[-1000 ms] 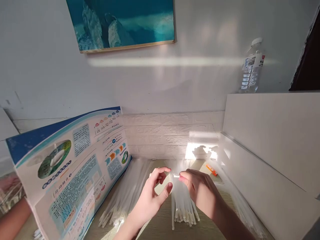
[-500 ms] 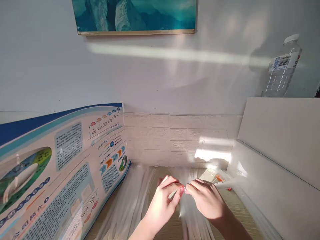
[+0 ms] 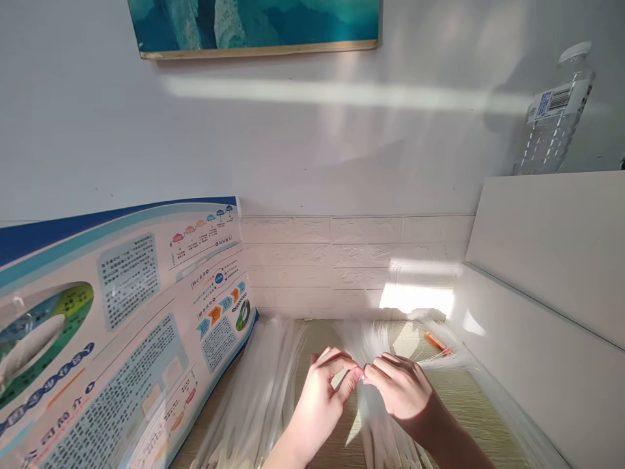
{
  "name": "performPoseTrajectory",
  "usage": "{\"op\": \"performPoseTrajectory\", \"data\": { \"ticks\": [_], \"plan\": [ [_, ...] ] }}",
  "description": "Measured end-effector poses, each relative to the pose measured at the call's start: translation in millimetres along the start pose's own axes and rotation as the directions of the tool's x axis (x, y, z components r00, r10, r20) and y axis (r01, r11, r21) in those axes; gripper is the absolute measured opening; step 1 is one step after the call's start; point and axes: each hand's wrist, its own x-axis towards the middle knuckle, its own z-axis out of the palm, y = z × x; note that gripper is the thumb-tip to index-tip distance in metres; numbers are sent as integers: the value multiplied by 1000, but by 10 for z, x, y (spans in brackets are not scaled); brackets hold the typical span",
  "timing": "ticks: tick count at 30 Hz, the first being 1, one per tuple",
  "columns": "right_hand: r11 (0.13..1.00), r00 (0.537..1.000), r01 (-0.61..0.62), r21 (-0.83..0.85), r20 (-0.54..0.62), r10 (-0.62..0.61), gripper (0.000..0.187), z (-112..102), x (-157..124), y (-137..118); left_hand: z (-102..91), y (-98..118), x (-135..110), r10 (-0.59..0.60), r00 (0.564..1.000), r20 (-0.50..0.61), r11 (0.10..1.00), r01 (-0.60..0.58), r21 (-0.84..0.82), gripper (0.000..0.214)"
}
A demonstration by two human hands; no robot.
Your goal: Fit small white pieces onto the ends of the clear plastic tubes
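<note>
My left hand (image 3: 325, 397) and my right hand (image 3: 403, 391) meet at the fingertips over the middle of the table, both closed in a pinch. Whatever lies between the fingertips is too small to make out. Beneath the hands runs a bundle of thin, translucent white strands (image 3: 378, 417), spread lengthwise over the table. A second, wider bundle of the same strands (image 3: 254, 384) lies to the left of my left hand. More strands (image 3: 508, 397) stretch along the right side, beyond my right hand.
A printed poster board (image 3: 137, 326) stands along the left. White panels (image 3: 547, 260) close the right side, with a clear plastic bottle (image 3: 556, 117) on top. An orange item (image 3: 437, 342) lies at the back right of the table (image 3: 469, 410). A picture (image 3: 258, 29) hangs on the wall.
The camera view has shifted slightly, so the wall and bottle sit higher. Both hands stay pinched together at almost the same place.
</note>
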Motion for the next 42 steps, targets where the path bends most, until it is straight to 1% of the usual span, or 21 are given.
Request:
{"op": "performPoseTrajectory", "data": {
  "ticks": [2, 5, 7, 9, 11, 13, 18, 23, 26, 27, 29, 30, 32, 34, 36, 42],
  "plan": [
    [1000, 1000, -11, 3, -4, 11, 28, 27, -24, 16, 25, -18, 6, -2, 1000, -3, 1000, 2, 7, 30],
    [1000, 999, -22, 20, 37, 21, 24, 50, -51, 4, 69, -55, -18, 19, 1000, -8, 994, -18, 108, 29],
    [998, 996, -53, 39, 72, 50, 21, 49, -64, -32, 94, -79, -47, 72, 997, 11, 976, -72, 206, 25],
    [992, 990, -117, 57, 86, 111, 21, 38, -74, -83, 110, -96, -74, 138, 990, 36, 947, -143, 288, 23],
    [983, 983, -171, 62, 81, 165, 21, 29, -84, -133, 118, -105, -89, 186, 981, 53, 917, -193, 349, 24],
    [979, 979, -199, 46, 62, 196, 22, 30, -95, -169, 121, -110, -93, 205, 977, 57, 897, -211, 388, 26],
    [971, 970, -241, -4, 20, 241, 25, 56, -97, -169, 108, -118, -73, 211, 977, 27, 904, -206, 375, 28],
    [966, 965, -257, 39, -40, 259, 24, 10, -60, -115, 78, -89, -68, 182, 982, 56, 925, -190, 330, 33],
    [970, 968, -243, 16, -60, 244, 25, -17, -40, -117, 70, -50, -57, 115, 993, 14, 968, -115, 224, 25],
    [972, 970, -235, -4, -69, 234, 26, -20, -34, -124, 70, -38, -49, 79, 997, -12, 985, -76, 154, 24],
    [976, 975, -213, -46, -81, 208, 26, -20, -22, -141, 70, -23, -25, -16, 999, -43, 999, 14, -41, 29],
    [979, 979, -196, -59, -75, 192, 26, -21, -16, -149, 72, -22, -11, -78, 996, -40, 984, 71, -164, 32],
    [985, 986, -160, -66, -47, 157, 24, -32, -4, -163, 78, -35, 15, -193, 981, 11, 904, 182, -387, 35],
    [990, 992, -127, -58, -20, 126, 24, -51, 5, -171, 90, -63, 36, -261, 962, 76, 820, 263, -508, 36],
    [993, 994, -105, -48, 7, 105, 26, -66, 8, -173, 104, -96, 48, -277, 955, 105, 789, 289, -543, 37],
    [991, 991, -130, -27, 16, 130, 27, -39, -13, -158, 98, -152, 41, -281, 951, 128, 779, 304, -549, 32]
  ]
}}
